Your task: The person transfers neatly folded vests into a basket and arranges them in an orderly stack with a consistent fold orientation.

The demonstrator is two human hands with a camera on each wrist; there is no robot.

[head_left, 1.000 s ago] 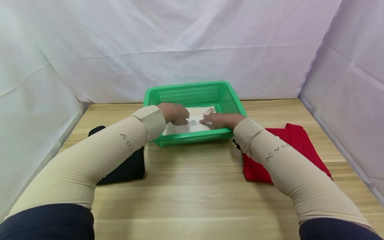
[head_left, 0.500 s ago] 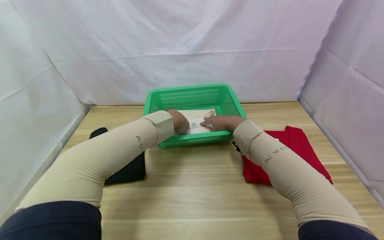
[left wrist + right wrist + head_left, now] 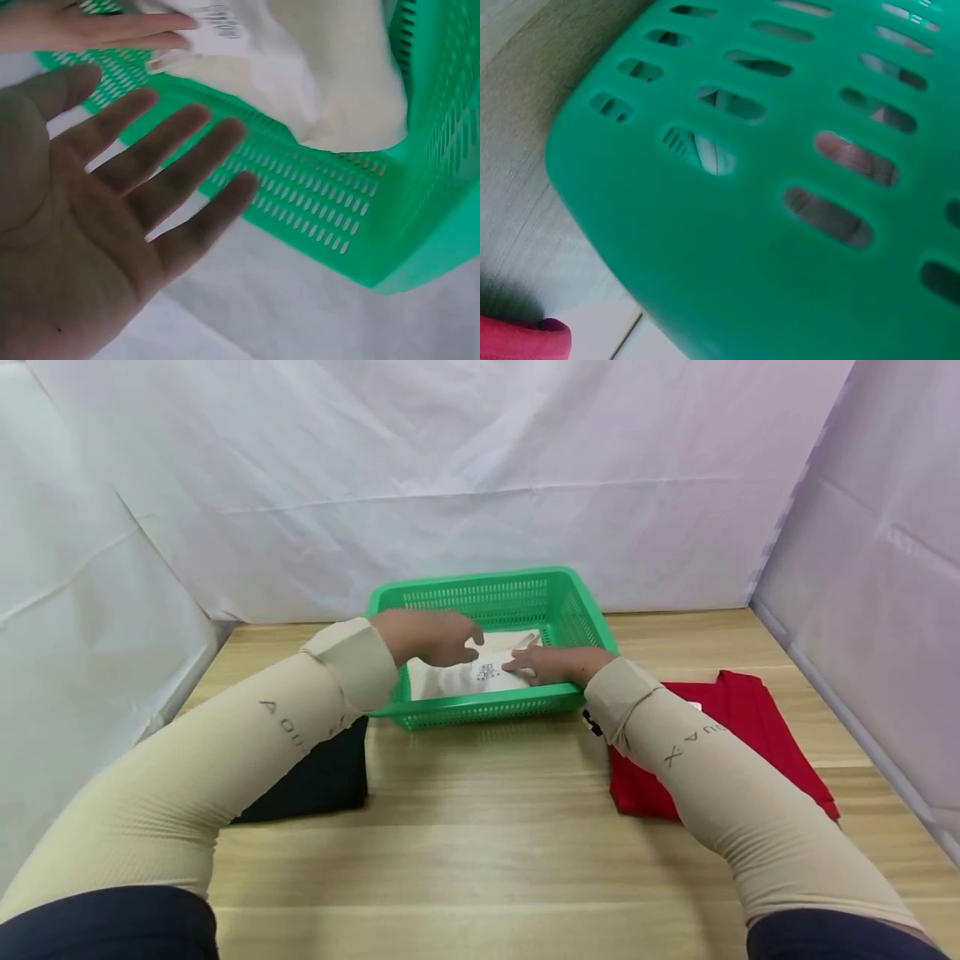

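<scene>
A folded cream cloth item (image 3: 429,683) with black print on a whitish part lies in the green plastic basket (image 3: 487,702). My left hand (image 3: 431,637) hovers over its left side, apart from it. In the left wrist view the left hand (image 3: 112,202) shows an empty palm and spread fingers. My right hand (image 3: 555,665) reaches over the basket's near right rim, and its fairly straight fingertips rest on the cloth beside the print. Through the basket wall (image 3: 705,247), the right wrist view shows only bits of the right hand (image 3: 855,157).
A folded dark garment (image 3: 318,781) lies on the wooden table (image 3: 480,843) at the left, partly under the left arm. To the right is a folded red garment (image 3: 742,727), partly covered by the right arm. White sheets (image 3: 480,485) hang behind and at both sides.
Half a second ago my left hand was lower, in the basket by the print; it has since lifted up and left, uncovering the cloth's left side. My right hand stays put.
</scene>
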